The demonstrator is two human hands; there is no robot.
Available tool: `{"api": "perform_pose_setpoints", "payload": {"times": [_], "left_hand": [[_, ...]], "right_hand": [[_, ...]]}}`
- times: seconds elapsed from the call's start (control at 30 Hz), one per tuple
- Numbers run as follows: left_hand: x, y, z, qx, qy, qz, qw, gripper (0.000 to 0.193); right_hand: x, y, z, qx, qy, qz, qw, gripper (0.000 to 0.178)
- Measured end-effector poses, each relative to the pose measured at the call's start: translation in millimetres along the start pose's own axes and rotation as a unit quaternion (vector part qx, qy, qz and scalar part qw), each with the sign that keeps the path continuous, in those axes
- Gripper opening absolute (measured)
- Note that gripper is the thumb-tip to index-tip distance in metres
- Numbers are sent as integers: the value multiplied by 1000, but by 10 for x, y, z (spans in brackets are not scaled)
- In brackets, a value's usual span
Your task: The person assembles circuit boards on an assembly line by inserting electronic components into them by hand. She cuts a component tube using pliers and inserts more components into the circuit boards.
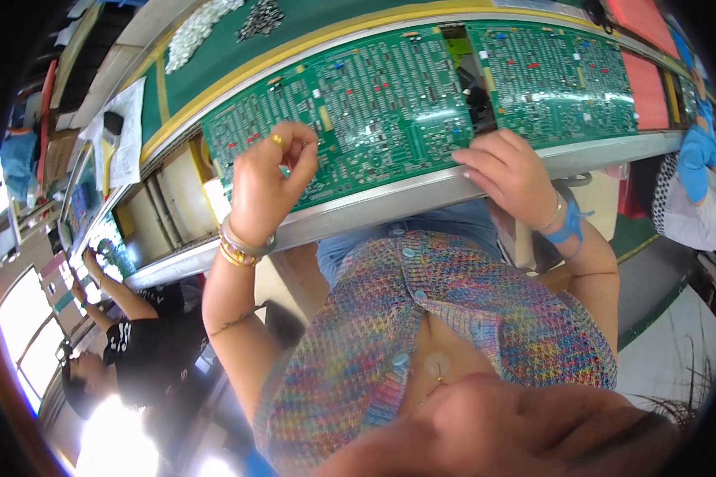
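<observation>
A large green circuit board (390, 95), crowded with small parts, lies on a metal-edged track in front of me. Over its left part is my left hand (266, 179), thumb and forefinger brought together in a pinch; whatever they hold, if anything, is too small to make out. My right hand (507, 171) rests at the board's near right corner, fingers stretched out toward its edge and apparently touching it. Past a dark gap on the right lies a second green circuit board (561, 91).
The silver front rail (350, 213) runs between me and the boards. Beyond the track, a pile of white parts (195, 36) and a pile of dark parts (261, 20) sit on a green surface. Other people work at left (147, 350) and far right, where a blue sleeve (694, 167) shows.
</observation>
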State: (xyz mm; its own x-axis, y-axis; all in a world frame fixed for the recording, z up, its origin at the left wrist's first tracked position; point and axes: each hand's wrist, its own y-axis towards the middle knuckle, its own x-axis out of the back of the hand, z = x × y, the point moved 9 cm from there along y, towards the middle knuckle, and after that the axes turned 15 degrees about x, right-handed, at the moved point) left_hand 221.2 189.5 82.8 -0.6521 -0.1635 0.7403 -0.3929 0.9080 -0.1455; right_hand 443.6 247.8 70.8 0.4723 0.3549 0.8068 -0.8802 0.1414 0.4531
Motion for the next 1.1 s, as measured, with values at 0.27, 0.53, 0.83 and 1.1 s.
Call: {"api": "perform_pose_setpoints", "payload": {"times": [0.27, 0.53, 0.83, 1.1], "left_hand": [[-196, -382, 672, 119, -117, 68, 984, 8], [-280, -364, 283, -45, 46, -21, 998, 10], [-340, -364, 220, -61, 67, -1, 996, 8], [-368, -391, 225, -47, 83, 5, 995, 9]], "right_hand": [[-464, 19, 208, 21, 99, -15, 995, 25], [-504, 8, 195, 14, 102, -36, 994, 23], [-520, -13, 184, 11, 106, -30, 994, 22], [-508, -29, 198, 16, 100, -42, 994, 23]]}}
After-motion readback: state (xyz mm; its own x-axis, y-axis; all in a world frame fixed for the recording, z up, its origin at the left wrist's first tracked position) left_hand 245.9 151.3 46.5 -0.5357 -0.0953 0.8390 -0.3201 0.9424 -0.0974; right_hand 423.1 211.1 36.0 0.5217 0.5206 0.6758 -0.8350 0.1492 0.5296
